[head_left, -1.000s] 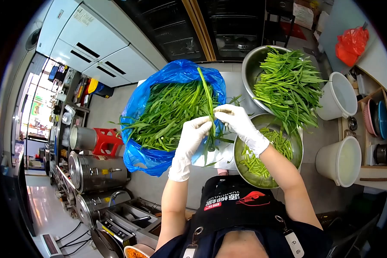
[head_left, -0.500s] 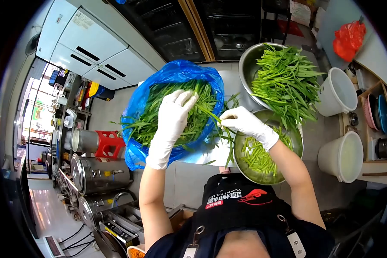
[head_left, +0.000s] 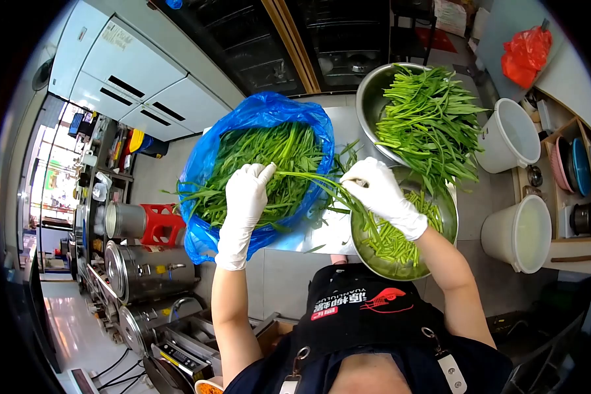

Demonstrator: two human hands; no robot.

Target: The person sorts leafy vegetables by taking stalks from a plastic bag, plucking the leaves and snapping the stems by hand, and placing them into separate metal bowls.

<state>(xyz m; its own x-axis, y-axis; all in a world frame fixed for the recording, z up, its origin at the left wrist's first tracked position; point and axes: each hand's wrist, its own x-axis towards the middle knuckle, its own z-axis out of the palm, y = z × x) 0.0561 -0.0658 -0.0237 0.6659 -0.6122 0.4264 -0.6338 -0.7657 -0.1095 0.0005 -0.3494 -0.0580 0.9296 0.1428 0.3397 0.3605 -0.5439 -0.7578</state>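
Both my hands wear white gloves. My left hand, over the blue plastic bag, is closed, its fingertips pinching one end of some water spinach stalks. My right hand grips the same stalks farther along, above the rim of a metal bowl; leaves hang down below it. More long leafy water spinach fills the bag. Short cut green stem pieces lie in the bowl, partly hidden by my right hand and wrist.
Behind the bowl, a larger steel basin holds a heap of leafy greens overhanging its edge. Bag and bowls rest on a metal table. Two white buckets stand at right; a red stool and steel pots are at left.
My left hand has moved down and left, away from the top of the heap, drawing the stalks out straight toward my right hand. My right hand has shifted slightly and turned more palm-down.
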